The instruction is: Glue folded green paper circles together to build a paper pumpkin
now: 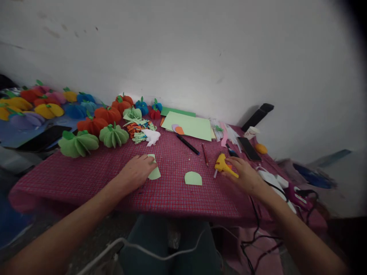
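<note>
- We see the left hand (139, 170) at the left of centre, its fingers on a pale green cut piece (155, 175); we cannot tell whether its grip pinches the paper or only rests on it.
- We find the right hand (245, 176) at the yellow glue gun (221, 164), with fingers and thumb on either side of the handle; we cannot tell whether this grip is closed on it.
- Between the hands, we have a second pale green piece (193, 178), rounded along its far edge, lying flat on the red checked tabletop (172, 198).
- Beyond it, we see a black marker (187, 144) and, just left of the glue gun, a red pencil (205, 154).
- Farther back, we have a large pale green sheet (195, 126), with small purple and orange shapes on its near left part.
- To the left, we see paper scraps (136, 130) near two green paper pumpkins (114, 136).
- Beyond the right hand, we see a black phone (249, 148) beside a paper cup (251, 132).
</note>
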### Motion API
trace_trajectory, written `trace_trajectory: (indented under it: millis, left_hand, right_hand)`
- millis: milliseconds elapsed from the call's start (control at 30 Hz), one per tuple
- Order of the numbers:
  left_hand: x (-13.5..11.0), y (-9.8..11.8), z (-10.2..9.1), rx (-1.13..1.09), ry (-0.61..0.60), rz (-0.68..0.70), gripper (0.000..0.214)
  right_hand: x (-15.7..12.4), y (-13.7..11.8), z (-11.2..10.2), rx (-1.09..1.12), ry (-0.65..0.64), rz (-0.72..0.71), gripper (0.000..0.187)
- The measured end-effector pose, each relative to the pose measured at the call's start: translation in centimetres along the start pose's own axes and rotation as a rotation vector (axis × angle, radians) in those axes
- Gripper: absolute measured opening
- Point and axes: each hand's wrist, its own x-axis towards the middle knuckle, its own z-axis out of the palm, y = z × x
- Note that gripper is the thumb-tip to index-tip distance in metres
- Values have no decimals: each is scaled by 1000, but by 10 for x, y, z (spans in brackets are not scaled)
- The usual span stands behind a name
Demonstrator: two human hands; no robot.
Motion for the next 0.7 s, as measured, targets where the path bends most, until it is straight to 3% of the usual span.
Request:
trace_trajectory:
  millis: [267,333,400,467,567,700]
  left_hand:
    - [2,-4,-3,-3,11,28,34]
    - [3,-6,-4,-37,-2,10,30]
    - [3,-8,-4,-72,-10,-15,29]
    - [1,-11,-2,-100,8,-35,34]
    - [-3,-15,3,-120,68,-46,48]
    - [-6,-21,12,-134,105,-41,51]
  right_hand:
    - [-10,-65,11,263,-17,-28,32]
    - [-6,-92,15,415,-125,1,27]
    - [7,-120,20,589,-239,-19,24]
    - [27,-147,26,658,-262,-43,23]
    - [62,-176,38,583,-321,-10,23]
    - [91,-195,53,523,-351,4,19]
